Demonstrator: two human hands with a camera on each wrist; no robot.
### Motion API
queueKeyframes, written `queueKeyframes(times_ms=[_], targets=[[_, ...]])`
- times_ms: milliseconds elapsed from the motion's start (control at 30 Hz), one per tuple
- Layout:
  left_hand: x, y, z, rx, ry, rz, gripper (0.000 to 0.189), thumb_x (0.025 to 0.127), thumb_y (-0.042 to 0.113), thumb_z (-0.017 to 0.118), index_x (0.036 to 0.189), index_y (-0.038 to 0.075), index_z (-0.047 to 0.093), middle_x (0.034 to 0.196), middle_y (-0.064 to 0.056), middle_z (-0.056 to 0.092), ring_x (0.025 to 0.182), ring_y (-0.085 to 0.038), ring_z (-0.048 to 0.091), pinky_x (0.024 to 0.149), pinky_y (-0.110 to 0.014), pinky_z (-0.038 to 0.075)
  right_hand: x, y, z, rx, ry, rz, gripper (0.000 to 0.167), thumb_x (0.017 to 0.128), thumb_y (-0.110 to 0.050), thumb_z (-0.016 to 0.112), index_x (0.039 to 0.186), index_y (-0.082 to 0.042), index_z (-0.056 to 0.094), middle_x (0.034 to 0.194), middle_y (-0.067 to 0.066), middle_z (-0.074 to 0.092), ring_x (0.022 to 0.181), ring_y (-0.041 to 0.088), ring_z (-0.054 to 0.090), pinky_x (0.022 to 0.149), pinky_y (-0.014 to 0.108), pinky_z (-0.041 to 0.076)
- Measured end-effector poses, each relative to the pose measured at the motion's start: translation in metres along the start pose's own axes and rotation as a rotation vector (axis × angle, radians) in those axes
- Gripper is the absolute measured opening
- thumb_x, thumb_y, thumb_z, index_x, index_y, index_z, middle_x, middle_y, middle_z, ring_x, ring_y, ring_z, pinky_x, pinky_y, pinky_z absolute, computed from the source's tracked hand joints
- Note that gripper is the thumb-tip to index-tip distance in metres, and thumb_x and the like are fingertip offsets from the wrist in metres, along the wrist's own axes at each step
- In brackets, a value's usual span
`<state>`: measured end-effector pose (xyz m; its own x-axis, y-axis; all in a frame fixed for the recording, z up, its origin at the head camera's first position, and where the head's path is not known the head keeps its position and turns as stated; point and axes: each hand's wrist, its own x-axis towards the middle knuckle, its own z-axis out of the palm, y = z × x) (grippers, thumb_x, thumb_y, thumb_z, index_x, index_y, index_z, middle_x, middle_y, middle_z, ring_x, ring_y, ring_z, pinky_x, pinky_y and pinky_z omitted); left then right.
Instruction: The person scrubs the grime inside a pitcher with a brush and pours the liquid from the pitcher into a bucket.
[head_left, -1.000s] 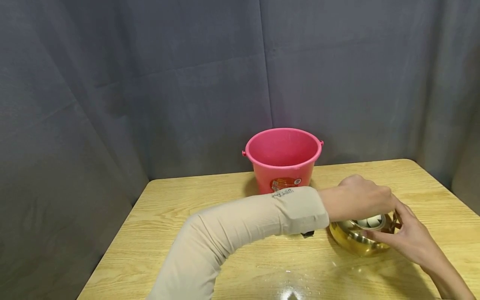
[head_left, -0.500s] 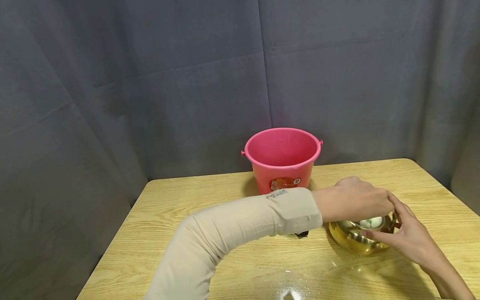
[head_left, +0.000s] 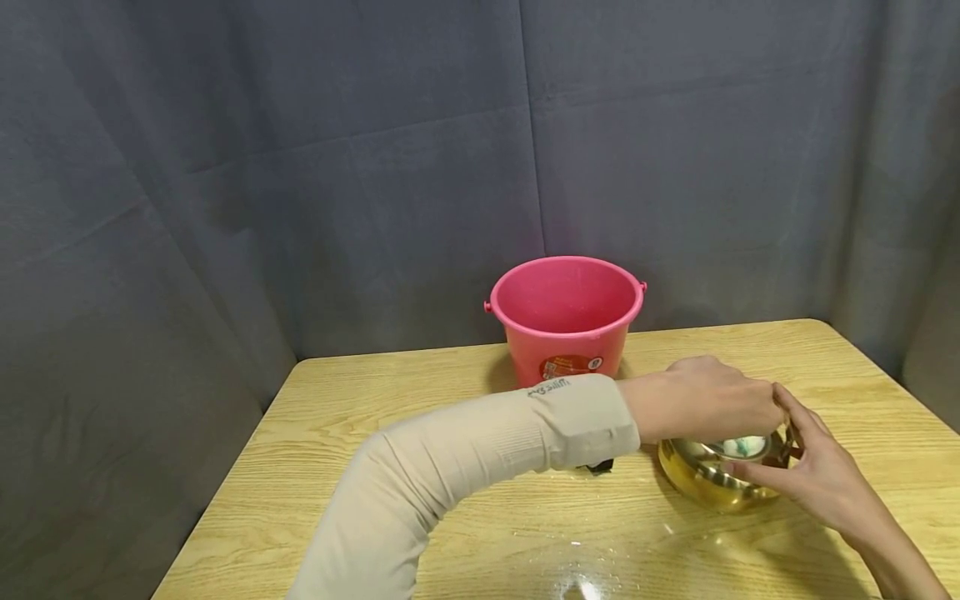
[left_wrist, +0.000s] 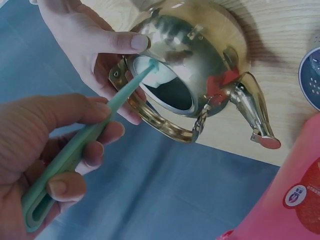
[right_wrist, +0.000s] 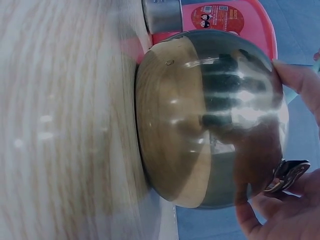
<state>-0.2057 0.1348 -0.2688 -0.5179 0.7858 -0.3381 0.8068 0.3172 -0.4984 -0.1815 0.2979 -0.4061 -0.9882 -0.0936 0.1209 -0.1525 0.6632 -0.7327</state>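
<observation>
A round, shiny gold kettle (head_left: 716, 485) stands on the table's right side, its lid opening uncovered. My left hand (left_wrist: 62, 137) grips the handle of a slim green brush (left_wrist: 75, 149), with thumb and fingers curled round it. The brush's far end goes into the opening, where part of it is hidden. My right hand (head_left: 821, 471) holds the kettle at its top, thumb by the opening's rim and fingers near the kettle's handle (left_wrist: 162, 124). The spout (left_wrist: 250, 107) points away from that hand. In the head view, my left hand covers part of the kettle.
A pink bucket (head_left: 567, 335) stands at the back of the table (head_left: 390, 383), behind my left forearm. A perforated metal container (left_wrist: 311, 80) sits between bucket and kettle. Water drops (head_left: 576, 575) lie near the front. Dark grey curtains (head_left: 405, 208) surround the table.
My left hand has shifted slightly left over the kettle. A bit of green now shows in the opening in the head view. My right hand and the kettle have stayed put.
</observation>
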Motion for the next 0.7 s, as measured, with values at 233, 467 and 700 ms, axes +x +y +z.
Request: queueKeyframes(times_ms=[233,467,700], targets=[[-0.001,-0.009,0.002,-0.005,0.016,0.069,0.024,0.104,0.021,0.043,0.118,0.03,0.059,0.106,0.011,0.049,0.073,-0.004,0.041,0.056,-0.018,0.037,0.0,0.001,-0.001,0.029,-0.014,0.0,0.113,0.083,-0.036,0.076,0.154,-0.02,-0.011,0.15,0.038,0.007,0.12,0.058,0.03,0.08,0.068,0.035],[-0.001,-0.012,0.001,-0.016,0.014,0.085,0.024,0.101,0.016,0.047,0.118,0.028,0.06,0.106,0.01,0.052,0.078,-0.004,0.045,0.057,-0.018,0.039,0.001,0.001,-0.001,0.039,-0.004,-0.01,0.114,0.083,-0.035,0.077,0.154,-0.02,-0.011,0.15,0.039,0.006,0.122,0.062,0.027,0.082,0.069,0.035],[-0.001,-0.015,0.003,-0.06,0.02,0.102,0.016,0.1,0.016,0.049,0.106,0.026,0.06,0.091,0.01,0.05,0.072,-0.004,0.044,0.052,-0.018,0.034,0.001,0.001,0.001,0.048,0.01,-0.023,0.114,0.082,-0.034,0.078,0.155,-0.018,-0.009,0.15,0.037,0.007,0.122,0.057,0.03,0.084,0.066,0.036]])
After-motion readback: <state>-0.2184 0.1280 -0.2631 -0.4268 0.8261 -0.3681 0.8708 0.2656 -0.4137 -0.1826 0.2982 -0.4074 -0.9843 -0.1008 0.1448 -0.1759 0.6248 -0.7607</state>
